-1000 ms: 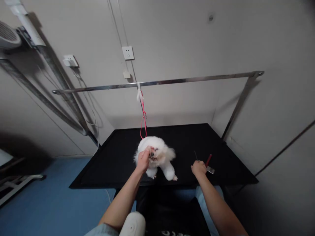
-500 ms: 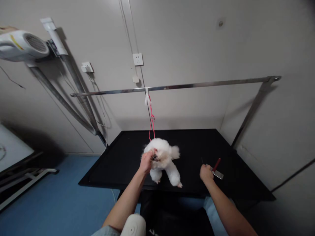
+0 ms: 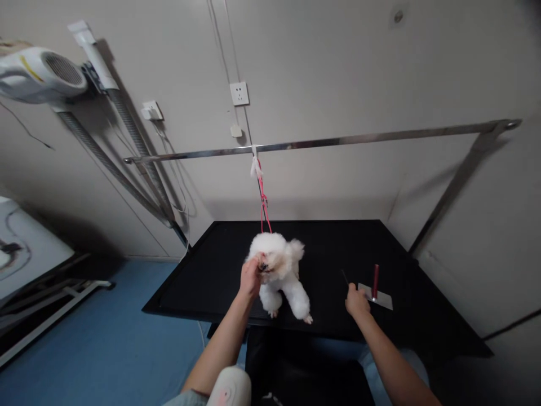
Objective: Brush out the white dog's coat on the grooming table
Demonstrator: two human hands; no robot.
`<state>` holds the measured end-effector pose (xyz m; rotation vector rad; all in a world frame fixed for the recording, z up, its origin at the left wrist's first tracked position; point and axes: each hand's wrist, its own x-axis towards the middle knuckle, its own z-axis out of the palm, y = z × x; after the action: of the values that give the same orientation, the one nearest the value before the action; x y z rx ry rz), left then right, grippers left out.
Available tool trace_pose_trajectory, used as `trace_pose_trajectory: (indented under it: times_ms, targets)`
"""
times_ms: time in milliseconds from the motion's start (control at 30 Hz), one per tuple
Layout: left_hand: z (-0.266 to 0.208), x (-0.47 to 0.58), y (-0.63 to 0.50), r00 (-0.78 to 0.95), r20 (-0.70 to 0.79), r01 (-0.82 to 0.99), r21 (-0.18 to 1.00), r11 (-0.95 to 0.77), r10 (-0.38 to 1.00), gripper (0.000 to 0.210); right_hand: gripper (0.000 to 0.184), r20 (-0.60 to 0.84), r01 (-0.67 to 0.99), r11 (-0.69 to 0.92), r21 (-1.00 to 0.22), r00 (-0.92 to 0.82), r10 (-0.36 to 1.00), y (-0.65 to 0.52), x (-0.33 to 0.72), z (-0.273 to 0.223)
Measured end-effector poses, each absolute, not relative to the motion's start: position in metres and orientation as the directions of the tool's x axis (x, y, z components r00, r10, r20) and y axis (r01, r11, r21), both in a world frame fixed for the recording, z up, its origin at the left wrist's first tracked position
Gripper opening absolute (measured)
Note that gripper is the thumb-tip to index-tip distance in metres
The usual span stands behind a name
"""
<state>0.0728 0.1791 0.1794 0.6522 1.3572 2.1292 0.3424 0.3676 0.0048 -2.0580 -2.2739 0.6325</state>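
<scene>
A fluffy white dog [image 3: 291, 287] stands on the black grooming table [image 3: 203, 282], its front legs near the front edge. My left hand [image 3: 251, 276] is closed on the dog's muzzle, with the fingertips partly hidden in the fur. To the right of the dog, my right hand [image 3: 357, 300] is closed on a thin dark tool [image 3: 345, 276] that sticks out past the fingers; most of it is hidden, so I cannot tell its kind. Just beside that hand lies a slicker brush [image 3: 382, 299] with a flat metal head and a red handle pointing up.
A metal bar [image 3: 313, 144] spans above the table, and a pink loop leash [image 3: 262, 197] hangs from it behind the dog. At left, a white dryer [image 3: 42, 76] with grey hoses is mounted on the wall. A white object [image 3: 230, 386] shows at the bottom.
The view has shifted slightly. My right hand now sits apart from the brush, whose handle points more upright. The dog's head has tilted a little to the left, with my left hand still on it.
</scene>
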Motion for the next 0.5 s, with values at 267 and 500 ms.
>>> trace_pose_trajectory:
  times_ms: [267, 500]
  targets:
    - [0.177, 0.073, 0.189, -0.774, 0.054, -0.238, 0.899, -0.368, 0.631, 0.027, 0.035, -0.086, 0.744, 0.199, -0.638, -0.326, 0.941, 0.325, 0.301, 0.032]
    - [0.186, 0.074, 0.189, -0.801, 0.025, -0.289, 0.859, -0.423, 0.598, 0.028, 0.036, 0.641, 0.084, 0.743, -0.664, -0.448, 0.623, 0.224, 0.200, 0.083]
